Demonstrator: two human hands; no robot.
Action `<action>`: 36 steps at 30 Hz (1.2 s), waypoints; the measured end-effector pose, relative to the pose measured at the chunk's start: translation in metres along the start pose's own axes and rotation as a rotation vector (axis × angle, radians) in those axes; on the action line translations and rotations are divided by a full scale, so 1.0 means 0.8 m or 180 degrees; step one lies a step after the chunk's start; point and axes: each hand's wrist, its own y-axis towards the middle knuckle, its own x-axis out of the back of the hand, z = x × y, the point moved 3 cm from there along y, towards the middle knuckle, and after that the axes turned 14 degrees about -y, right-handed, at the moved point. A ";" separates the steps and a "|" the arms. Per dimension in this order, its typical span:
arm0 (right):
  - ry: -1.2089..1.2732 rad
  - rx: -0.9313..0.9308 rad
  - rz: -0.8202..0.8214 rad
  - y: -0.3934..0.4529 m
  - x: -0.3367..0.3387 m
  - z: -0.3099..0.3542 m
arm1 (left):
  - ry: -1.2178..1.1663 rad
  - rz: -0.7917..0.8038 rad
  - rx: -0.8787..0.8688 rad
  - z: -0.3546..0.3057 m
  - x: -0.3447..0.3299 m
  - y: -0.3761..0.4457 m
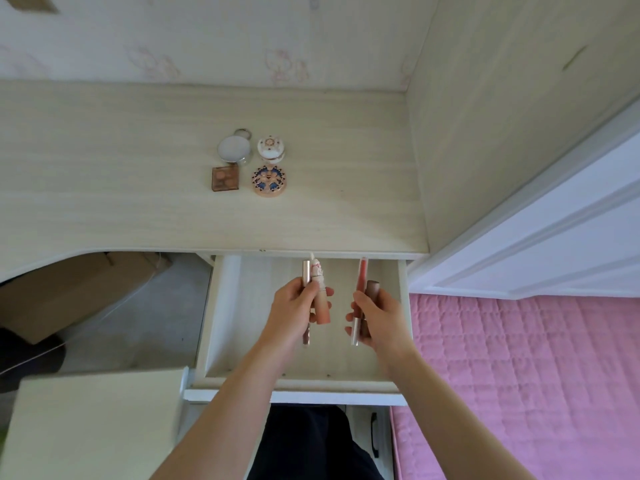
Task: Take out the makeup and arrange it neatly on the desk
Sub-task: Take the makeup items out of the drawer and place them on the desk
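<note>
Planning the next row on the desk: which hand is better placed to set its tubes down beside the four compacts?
Probably left. The left hand holding two tubes sits almost straight below the compacts; the right hand is farther toward the wall side.

No lettering can be read anywhere (the compacts' patterns included).

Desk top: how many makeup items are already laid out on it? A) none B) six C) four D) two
C: four pieces sit on the desk in a two-by-two block: a plain round compact, a white domed jar, a square palette and a patterned round compact.
</note>
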 end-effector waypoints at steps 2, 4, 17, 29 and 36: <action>-0.0050 0.0039 -0.0085 0.012 0.002 0.015 | -0.0182 -0.0024 0.0072 -0.012 -0.008 0.013; -0.0102 0.0093 -0.0196 0.028 0.002 0.033 | -0.0228 0.0009 0.0102 -0.026 -0.015 0.029; -0.0721 0.0142 -0.0307 0.165 -0.032 0.162 | 0.0421 -0.0247 -0.0442 -0.135 -0.044 0.191; -0.1808 0.0215 -0.0392 0.270 -0.059 0.215 | 0.1416 -0.0403 -0.0429 -0.150 -0.067 0.311; -0.2431 0.0275 -0.0368 0.294 -0.060 0.225 | 0.1649 -0.0539 -0.0308 -0.152 -0.064 0.332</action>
